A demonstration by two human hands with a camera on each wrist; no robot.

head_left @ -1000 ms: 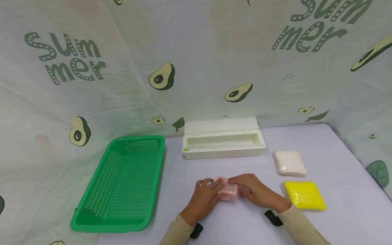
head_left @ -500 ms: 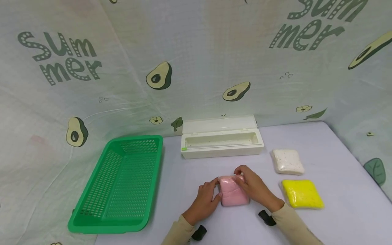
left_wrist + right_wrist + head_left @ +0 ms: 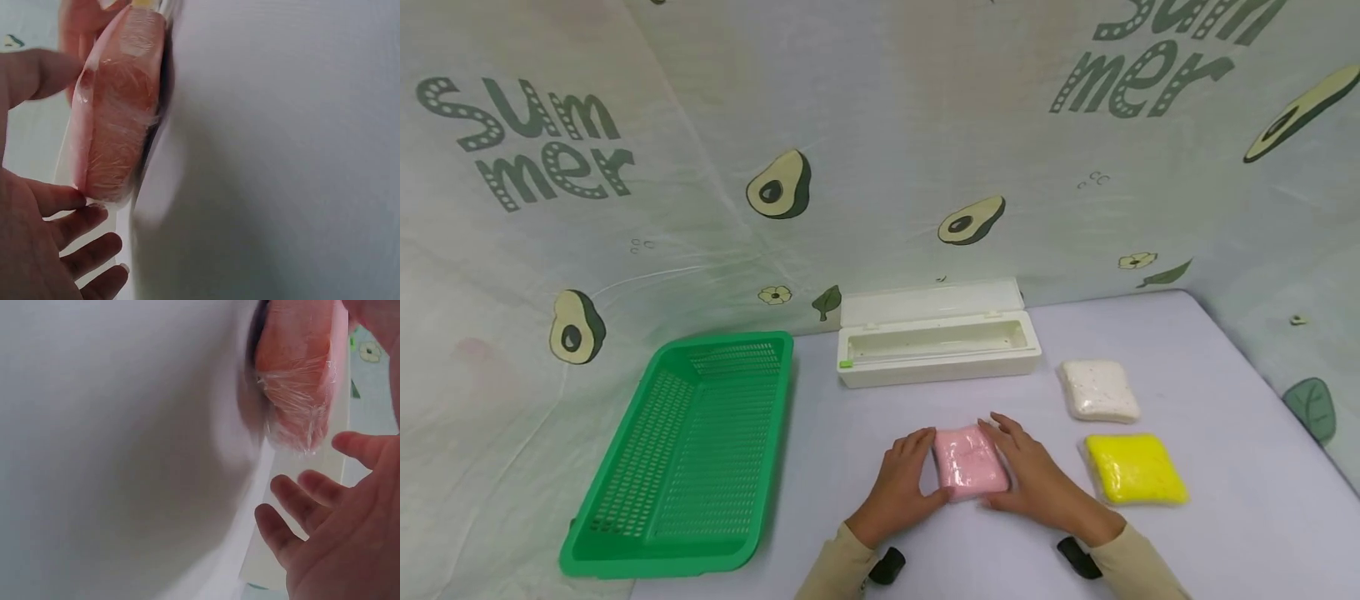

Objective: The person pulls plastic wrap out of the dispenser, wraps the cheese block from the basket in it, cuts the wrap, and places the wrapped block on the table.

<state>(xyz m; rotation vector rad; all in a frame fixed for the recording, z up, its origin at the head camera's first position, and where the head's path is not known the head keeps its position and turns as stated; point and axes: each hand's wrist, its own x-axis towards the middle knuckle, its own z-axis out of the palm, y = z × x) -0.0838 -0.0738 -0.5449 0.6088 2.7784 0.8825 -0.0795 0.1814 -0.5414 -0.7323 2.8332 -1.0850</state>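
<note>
A pink block (image 3: pixel 970 461) in clear plastic film lies flat on the table. My left hand (image 3: pixel 904 487) spans its left side, forefinger at the far corner and thumb at the near one. In the left wrist view the thumb and forefinger tips touch the block (image 3: pixel 119 125), while the other fingers stay off it. My right hand (image 3: pixel 1037 479) is spread at the right side, fingertips near the far corner and thumb by the near edge. The right wrist view shows the right fingers (image 3: pixel 294 500) apart from the wrapped end (image 3: pixel 300 406), where the film is creased.
A green basket (image 3: pixel 767 467) stands on the left. At the back is a long white box (image 3: pixel 940 368) with its lid raised and a small green piece at one end. A white wrapped block (image 3: pixel 1099 390) and a yellow one (image 3: pixel 1137 469) lie to the right.
The pink block has turned to show a smoother face, and lies flatter and squarer. My right hand has drawn back from its top to the right side; my left has spread along the left side.
</note>
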